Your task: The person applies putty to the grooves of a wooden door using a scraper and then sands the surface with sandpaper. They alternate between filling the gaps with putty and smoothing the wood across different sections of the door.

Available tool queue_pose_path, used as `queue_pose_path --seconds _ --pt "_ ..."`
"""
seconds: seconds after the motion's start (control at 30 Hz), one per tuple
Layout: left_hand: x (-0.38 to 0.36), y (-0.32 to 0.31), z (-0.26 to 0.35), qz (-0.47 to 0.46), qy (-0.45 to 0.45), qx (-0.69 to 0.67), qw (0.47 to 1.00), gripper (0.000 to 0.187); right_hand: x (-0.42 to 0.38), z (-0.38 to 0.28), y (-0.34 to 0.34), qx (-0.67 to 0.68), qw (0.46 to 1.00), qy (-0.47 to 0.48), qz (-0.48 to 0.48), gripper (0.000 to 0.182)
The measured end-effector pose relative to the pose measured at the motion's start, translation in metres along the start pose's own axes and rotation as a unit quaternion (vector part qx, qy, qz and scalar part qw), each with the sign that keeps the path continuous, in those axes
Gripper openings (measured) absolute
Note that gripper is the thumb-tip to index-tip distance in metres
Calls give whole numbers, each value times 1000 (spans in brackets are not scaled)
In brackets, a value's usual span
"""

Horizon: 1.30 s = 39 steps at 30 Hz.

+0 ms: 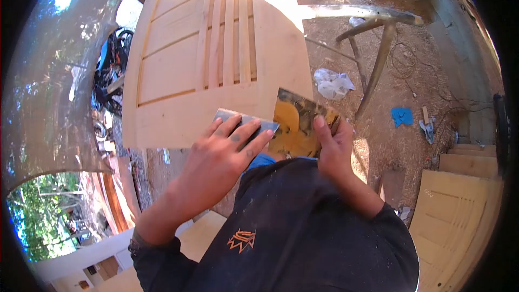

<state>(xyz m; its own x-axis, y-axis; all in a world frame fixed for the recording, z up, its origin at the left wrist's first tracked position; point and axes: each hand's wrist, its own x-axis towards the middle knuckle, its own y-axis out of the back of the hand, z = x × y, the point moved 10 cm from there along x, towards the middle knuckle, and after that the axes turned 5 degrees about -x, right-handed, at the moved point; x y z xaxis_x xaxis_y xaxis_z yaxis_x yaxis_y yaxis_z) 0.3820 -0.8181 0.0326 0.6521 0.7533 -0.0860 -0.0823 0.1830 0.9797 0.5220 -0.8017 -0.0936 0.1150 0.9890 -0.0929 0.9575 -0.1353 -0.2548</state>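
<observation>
My left hand [219, 148] has its fingers laid over a flat grey metal scraper [225, 114], gripping it near the end of the wooden door. In my right hand [336, 148] is a dark, stained flat plate [304, 109], with the thumb on top and the fingers underneath. A mound of yellow putty [286, 116] is spread over the plate's left part. The scraper's corner comes right up to the plate's left edge. Below both hands lies the pale wooden door [178, 121], with recessed panels and several vertical slats.
A rough wooden trestle [378, 57] stands right of the door. Clear plastic bags [333, 84], a blue scrap [401, 116] and a cable [403, 62] lie on the sawdust-strewn ground. Another panelled door [448, 227] is at lower right. A dark motorcycle-like object [113, 70] stands at left.
</observation>
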Motion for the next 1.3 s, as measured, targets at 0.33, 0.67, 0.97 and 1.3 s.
queue_pose_path --seconds 0.33,0.67,0.97,1.3 --pt "-2 -1 -19 -29 39 -158 986 42 13 15 -5 22 999 -45 -18 22" --pt "0 -1 -49 19 -18 -77 997 43 23 17 -59 -25 998 -51 -25 20" --pt "-25 -10 -139 3 6 -265 964 45 50 36 -130 -9 998 -49 -26 19" --pt "-73 -21 -246 242 -85 -192 947 50 78 68 -203 236 954 -182 15 24"
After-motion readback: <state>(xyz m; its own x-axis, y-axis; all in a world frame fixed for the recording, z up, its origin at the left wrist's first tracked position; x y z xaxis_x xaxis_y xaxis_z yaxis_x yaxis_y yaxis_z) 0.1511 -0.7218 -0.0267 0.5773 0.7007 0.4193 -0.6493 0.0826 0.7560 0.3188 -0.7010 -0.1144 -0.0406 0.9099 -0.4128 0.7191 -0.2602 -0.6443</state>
